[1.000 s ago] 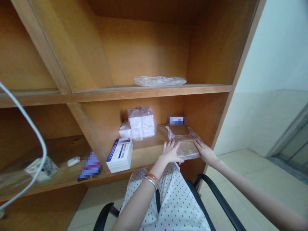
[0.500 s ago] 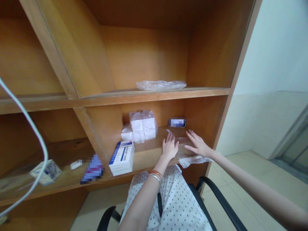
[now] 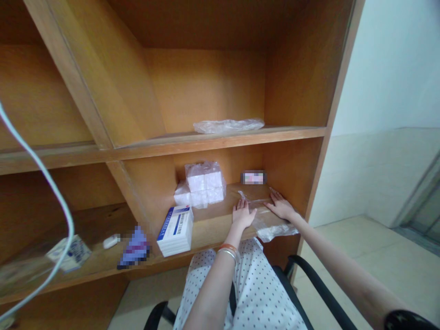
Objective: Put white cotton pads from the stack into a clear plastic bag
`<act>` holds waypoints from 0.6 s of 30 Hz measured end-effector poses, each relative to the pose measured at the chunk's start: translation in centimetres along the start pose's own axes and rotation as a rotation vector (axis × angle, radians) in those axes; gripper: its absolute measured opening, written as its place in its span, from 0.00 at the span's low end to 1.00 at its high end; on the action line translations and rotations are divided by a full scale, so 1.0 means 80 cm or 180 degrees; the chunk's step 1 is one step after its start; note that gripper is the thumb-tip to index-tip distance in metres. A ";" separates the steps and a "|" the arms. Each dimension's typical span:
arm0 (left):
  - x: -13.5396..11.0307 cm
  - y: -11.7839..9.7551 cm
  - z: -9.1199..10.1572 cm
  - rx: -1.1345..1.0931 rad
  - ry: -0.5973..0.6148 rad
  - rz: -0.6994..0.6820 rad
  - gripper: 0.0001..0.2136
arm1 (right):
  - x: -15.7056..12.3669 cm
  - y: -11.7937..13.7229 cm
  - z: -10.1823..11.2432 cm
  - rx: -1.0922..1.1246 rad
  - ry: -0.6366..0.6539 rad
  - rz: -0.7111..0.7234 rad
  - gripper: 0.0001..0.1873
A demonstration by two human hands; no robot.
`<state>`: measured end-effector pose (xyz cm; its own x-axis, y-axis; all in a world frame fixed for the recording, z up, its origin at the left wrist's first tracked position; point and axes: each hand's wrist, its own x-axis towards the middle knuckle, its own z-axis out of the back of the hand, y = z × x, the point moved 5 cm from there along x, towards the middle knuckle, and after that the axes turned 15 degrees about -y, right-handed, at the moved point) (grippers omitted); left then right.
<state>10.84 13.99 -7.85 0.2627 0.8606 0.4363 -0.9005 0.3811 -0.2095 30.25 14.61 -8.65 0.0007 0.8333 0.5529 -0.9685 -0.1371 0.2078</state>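
A clear plastic bag (image 3: 275, 224) lies flat on the lower wooden shelf, its near end hanging over the front edge. My left hand (image 3: 243, 215) rests flat on the bag's left side, fingers stretched out. On the right side, my right hand (image 3: 280, 206) presses down with its fingers spread. Left of my hands stand white boxes wrapped in clear film (image 3: 202, 183). In front of those is a stack of white and blue boxes (image 3: 176, 229). A phone-like thing with a blurred screen (image 3: 253, 177) leans at the back of the shelf.
Another crumpled plastic bag (image 3: 228, 126) lies on the upper shelf. In the left compartment are a blurred purple packet (image 3: 135, 247), a small white object (image 3: 111, 241) and a printed packet (image 3: 70, 253). A white cable (image 3: 57, 192) crosses the left side. Black chair armrests (image 3: 316, 284) flank my lap.
My right hand has lowered onto the plastic bag and lies flatter. My left hand stays almost in place on it. The view has shifted slightly.
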 end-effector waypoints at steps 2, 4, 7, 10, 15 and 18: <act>-0.001 0.000 0.009 -0.0067 -0.0281 0.0137 0.32 | -0.001 0.005 0.013 0.0028 -0.0383 0.0012 0.39; -0.003 0.002 0.024 -0.0100 -0.0669 0.0301 0.31 | -0.003 0.010 0.026 0.0067 -0.0725 -0.0006 0.36; -0.012 0.006 0.059 -0.0052 -0.1146 0.0352 0.29 | -0.006 0.013 0.039 0.0123 -0.0982 -0.0083 0.32; -0.021 0.018 0.110 -0.0009 -0.1617 0.0426 0.26 | -0.007 0.014 0.044 0.0182 -0.1075 -0.0147 0.30; -0.024 0.081 0.214 -0.0266 -0.3193 0.1602 0.21 | -0.010 0.015 0.044 0.0273 -0.1070 -0.0198 0.29; -0.006 0.132 0.253 -0.0545 -0.3581 0.2362 0.17 | -0.012 0.015 0.044 0.0254 -0.1052 -0.0221 0.27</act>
<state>-5.81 10.76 7.43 -0.7581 0.1718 0.6291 -0.6294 0.0601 -0.7748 30.00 11.77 -6.08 0.1590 0.6252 0.7640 -0.9408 -0.1386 0.3093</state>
